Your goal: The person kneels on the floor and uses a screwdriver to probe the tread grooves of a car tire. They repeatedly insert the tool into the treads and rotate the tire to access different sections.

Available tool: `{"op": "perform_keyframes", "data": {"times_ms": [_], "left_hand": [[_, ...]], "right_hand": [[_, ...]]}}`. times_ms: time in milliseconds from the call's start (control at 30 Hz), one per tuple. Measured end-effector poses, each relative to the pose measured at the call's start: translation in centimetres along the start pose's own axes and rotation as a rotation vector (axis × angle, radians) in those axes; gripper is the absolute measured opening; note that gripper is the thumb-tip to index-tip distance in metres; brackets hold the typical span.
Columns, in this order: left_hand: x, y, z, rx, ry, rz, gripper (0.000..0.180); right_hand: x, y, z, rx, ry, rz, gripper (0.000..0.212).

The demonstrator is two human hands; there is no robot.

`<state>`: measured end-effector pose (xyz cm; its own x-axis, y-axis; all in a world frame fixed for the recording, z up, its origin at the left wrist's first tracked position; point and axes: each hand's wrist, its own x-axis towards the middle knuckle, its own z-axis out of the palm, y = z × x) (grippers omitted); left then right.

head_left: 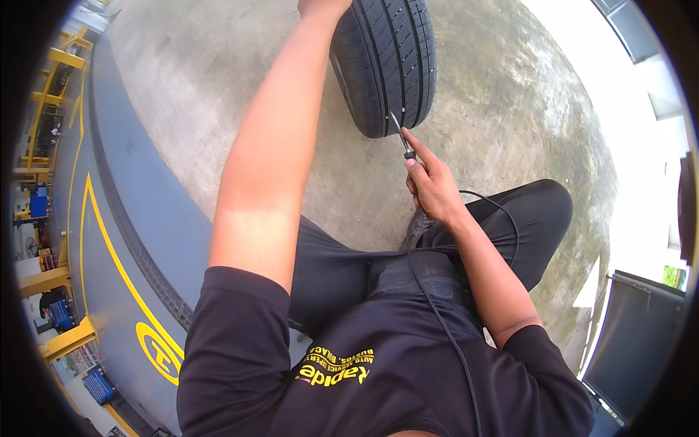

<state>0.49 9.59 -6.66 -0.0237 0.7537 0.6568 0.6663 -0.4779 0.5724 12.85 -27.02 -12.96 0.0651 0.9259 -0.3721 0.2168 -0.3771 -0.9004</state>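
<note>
A black car tyre (386, 62) stands upright on the concrete floor in front of me. My left hand (320, 7) rests on its top at the upper edge of the view, mostly cut off. My right hand (429, 182) grips a slim metal pick tool (400, 135) with a dark handle. The tool's tip touches the tread near the tyre's bottom. I am crouched, with my knees in dark trousers below the hands.
A thin black cable (444, 320) runs down over my dark shirt. At the left lie a grey painted floor (109, 218) with yellow lines and yellow lift posts (65, 339). A dark panel (633, 335) stands at the lower right.
</note>
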Motion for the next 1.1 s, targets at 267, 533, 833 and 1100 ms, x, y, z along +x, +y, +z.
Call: {"op": "perform_keyframes", "data": {"times_ms": [267, 533, 833, 1100], "left_hand": [[-0.2, 1.6, -0.6, -0.008, -0.008, -0.074, 0.071], [0.1, 2.0, -0.7, -0.042, -0.027, -0.111, 0.071], [-0.2, 2.2, -0.5, -0.038, -0.026, -0.112, 0.072], [-0.5, 3.8, -3.5, -0.099, -0.083, -0.236, 0.07]], "right_hand": [[-0.2, 2.3, 0.8, -0.02, -0.02, 0.119, 0.057], [1.5, 2.7, 0.6, -0.198, 0.014, -0.036, 0.057], [0.0, -0.3, -0.4, -0.045, 0.015, -0.007, 0.058], [1.4, -1.1, -0.9, 0.011, 0.07, 0.021, 0.056]]}}
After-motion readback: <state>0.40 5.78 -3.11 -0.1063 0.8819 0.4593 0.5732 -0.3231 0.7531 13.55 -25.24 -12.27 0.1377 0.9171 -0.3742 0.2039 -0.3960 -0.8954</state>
